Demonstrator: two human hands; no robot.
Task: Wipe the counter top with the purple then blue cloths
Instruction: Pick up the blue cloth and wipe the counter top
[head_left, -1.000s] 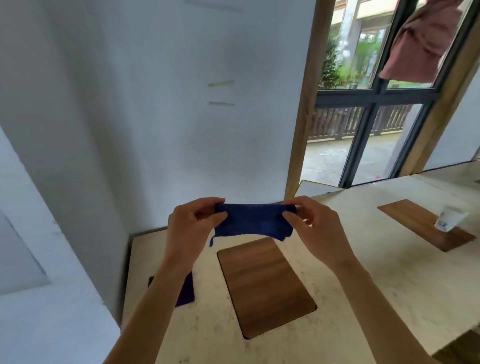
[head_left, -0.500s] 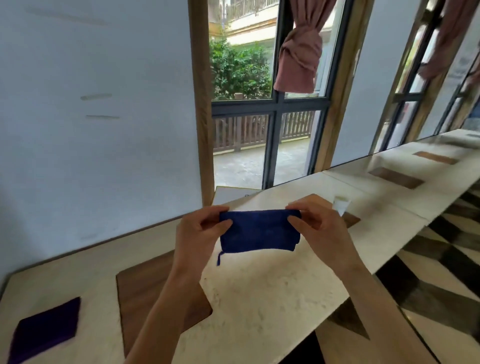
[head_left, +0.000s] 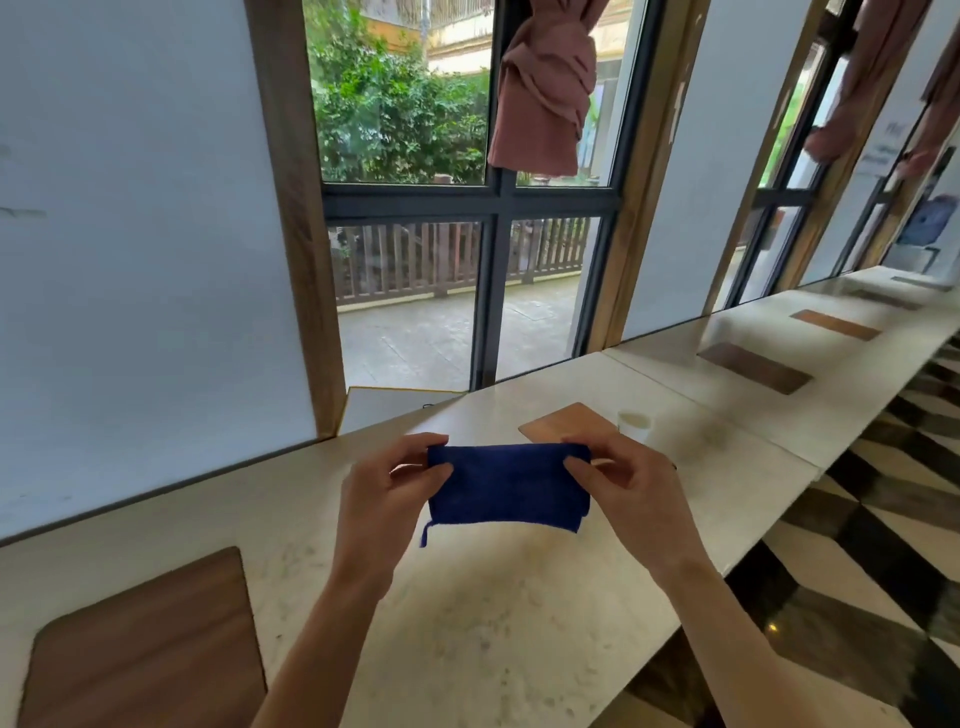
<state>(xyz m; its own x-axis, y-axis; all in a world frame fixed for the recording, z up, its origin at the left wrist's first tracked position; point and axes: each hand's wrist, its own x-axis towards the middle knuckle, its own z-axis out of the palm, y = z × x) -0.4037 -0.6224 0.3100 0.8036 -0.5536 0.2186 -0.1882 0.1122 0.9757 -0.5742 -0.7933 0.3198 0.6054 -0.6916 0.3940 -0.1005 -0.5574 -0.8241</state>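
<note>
While held above counter (head_left: 467, 649), blue cloth (head_left: 506, 488) folded, stretched between hands.
Left hand (head_left: 387, 493) pinching left top corner, right hand (head_left: 631, 491) pinching right; white cup (head_left: 634, 422) far right.

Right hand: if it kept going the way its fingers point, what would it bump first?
The right hand points left along the folded dark blue cloth, so it would probably meet the left hand gripping the other end.

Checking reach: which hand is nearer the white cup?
Right. The right hand sits just in front of the white cup; the left hand is across the blue cloth.
</note>
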